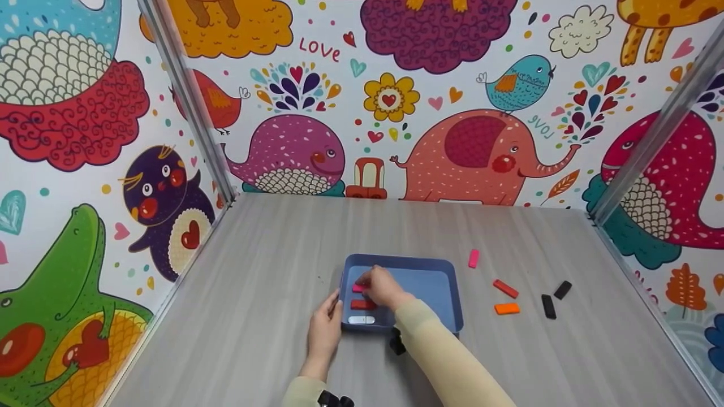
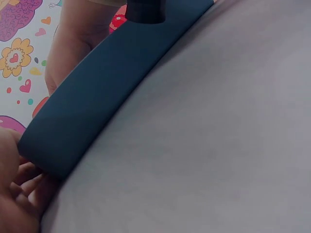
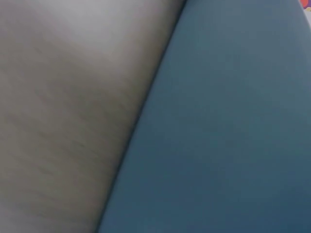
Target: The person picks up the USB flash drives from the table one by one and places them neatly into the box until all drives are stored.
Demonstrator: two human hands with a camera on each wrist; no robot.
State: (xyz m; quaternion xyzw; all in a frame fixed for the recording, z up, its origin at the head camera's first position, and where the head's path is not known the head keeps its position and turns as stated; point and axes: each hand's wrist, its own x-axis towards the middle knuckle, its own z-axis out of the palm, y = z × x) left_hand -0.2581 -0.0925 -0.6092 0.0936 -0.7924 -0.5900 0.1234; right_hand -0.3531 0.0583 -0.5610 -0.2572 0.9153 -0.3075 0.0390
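Observation:
A shallow blue tray [image 1: 416, 263] rests on the table, its outer wall filling much of both wrist views. My left hand [image 1: 325, 328] holds the tray's left side; in the left wrist view its curled fingers [image 2: 36, 187] lie against the outer corner. Inside the tray, my right hand [image 1: 384, 287] pinches a small pink oblong piece [image 1: 358, 288] near the left wall. Just below it lies a red piece [image 1: 362, 304], partly under the hand. A white piece [image 1: 361, 320] with a rounded end lies in the front left corner. The right wrist view does not show the right fingers.
Right of the tray lie a pink piece [image 1: 473, 258], a red piece [image 1: 505, 288], an orange piece [image 1: 507, 308] and two black pieces [image 1: 548, 306]. Walls with cartoon animals [image 1: 464, 158] and metal posts [image 1: 192, 107] border the grey wood-look table [image 1: 254, 254].

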